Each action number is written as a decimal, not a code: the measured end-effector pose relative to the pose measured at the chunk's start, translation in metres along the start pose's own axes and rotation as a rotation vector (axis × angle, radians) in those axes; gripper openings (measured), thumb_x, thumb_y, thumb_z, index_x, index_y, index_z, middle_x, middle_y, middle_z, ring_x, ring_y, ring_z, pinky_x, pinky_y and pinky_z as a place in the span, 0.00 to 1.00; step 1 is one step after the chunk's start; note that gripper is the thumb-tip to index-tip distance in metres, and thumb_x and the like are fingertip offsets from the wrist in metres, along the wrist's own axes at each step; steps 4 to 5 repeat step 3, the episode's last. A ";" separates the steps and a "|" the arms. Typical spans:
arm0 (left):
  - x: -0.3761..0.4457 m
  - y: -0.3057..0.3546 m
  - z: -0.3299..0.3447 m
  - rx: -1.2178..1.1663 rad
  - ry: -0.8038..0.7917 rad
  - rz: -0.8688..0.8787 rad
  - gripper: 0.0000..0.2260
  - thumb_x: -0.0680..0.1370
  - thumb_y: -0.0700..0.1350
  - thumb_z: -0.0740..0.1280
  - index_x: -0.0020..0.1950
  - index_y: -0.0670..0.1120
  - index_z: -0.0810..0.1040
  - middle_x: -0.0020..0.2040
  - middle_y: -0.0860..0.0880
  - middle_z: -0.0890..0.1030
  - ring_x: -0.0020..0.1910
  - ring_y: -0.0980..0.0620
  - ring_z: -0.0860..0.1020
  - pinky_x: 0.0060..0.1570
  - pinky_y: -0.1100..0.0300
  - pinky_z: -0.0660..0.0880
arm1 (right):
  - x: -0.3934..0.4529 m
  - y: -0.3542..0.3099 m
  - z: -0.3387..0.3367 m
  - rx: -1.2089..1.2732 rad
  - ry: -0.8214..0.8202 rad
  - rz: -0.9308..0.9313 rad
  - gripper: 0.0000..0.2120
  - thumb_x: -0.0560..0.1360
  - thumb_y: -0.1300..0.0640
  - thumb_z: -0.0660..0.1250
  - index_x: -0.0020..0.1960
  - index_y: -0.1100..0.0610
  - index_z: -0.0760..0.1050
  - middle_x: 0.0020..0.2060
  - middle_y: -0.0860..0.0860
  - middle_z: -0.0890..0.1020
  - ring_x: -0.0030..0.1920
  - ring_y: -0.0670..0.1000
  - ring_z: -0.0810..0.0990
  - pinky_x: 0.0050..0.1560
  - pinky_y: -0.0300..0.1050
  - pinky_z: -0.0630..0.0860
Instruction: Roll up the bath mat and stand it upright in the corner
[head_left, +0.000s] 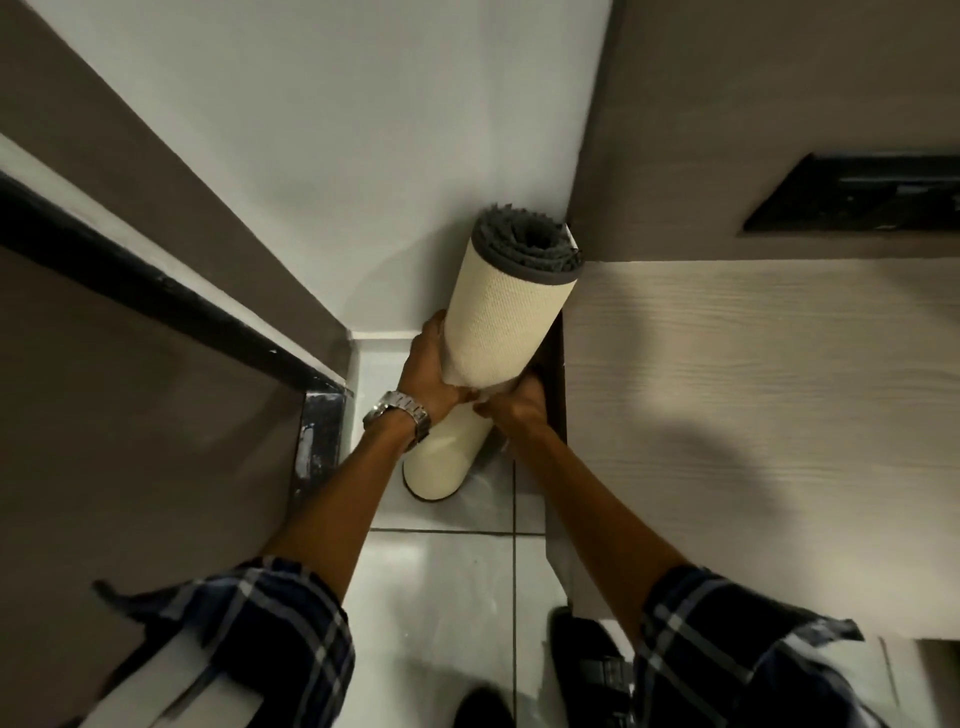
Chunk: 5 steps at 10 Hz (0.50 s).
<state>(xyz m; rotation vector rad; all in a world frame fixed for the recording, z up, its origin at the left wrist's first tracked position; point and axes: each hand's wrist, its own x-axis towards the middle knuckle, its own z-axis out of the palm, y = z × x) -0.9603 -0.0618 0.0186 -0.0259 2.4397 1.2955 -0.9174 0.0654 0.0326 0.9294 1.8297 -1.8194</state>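
Leftmost, well away from both hands, a grey-brown panel with a black edge strip (156, 291) slants down toward the white tiled floor (441, 597). Nearer the middle, the left hand (428, 371), with a silver metal-link wristwatch (400, 413) on its wrist, is spread around the left side of the rolled bath mat with cream woven backing and dark grey pile (498, 332), fingers curved onto the backing and the thumb across the front. That roll stands on end in the corner, rising between the two hands, its lower end on the tiles just below the left wrist and its upper end tilted up and to the right, where the grey spiral of pile shows. The top of the roll lies against or very close to the pale wall (363, 130) behind and the edge of the light wood-grain cabinet (753, 389); contact cannot be confirmed. Just right of the left hand, the right hand (511, 402) is closed on the roll's lower right side, fingers tucked behind it and mostly hidden. Both forearms run down to rolled dark blue plaid sleeves (727, 639). Below the right arm sits a black shoe (587, 670).
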 end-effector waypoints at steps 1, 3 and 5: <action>-0.029 0.020 0.002 0.048 0.070 0.001 0.43 0.72 0.34 0.73 0.80 0.49 0.53 0.78 0.44 0.63 0.74 0.43 0.65 0.71 0.49 0.66 | -0.034 -0.014 -0.008 -0.214 0.079 -0.007 0.25 0.76 0.68 0.66 0.72 0.65 0.64 0.66 0.62 0.75 0.66 0.61 0.75 0.66 0.52 0.75; -0.105 0.093 -0.012 0.357 0.223 0.118 0.27 0.83 0.43 0.57 0.81 0.46 0.50 0.82 0.45 0.54 0.80 0.46 0.53 0.77 0.41 0.56 | -0.121 -0.069 -0.046 -0.649 0.121 -0.439 0.27 0.82 0.59 0.59 0.79 0.60 0.56 0.75 0.61 0.65 0.73 0.60 0.68 0.71 0.55 0.69; -0.105 0.093 -0.012 0.357 0.223 0.118 0.27 0.83 0.43 0.57 0.81 0.46 0.50 0.82 0.45 0.54 0.80 0.46 0.53 0.77 0.41 0.56 | -0.121 -0.069 -0.046 -0.649 0.121 -0.439 0.27 0.82 0.59 0.59 0.79 0.60 0.56 0.75 0.61 0.65 0.73 0.60 0.68 0.71 0.55 0.69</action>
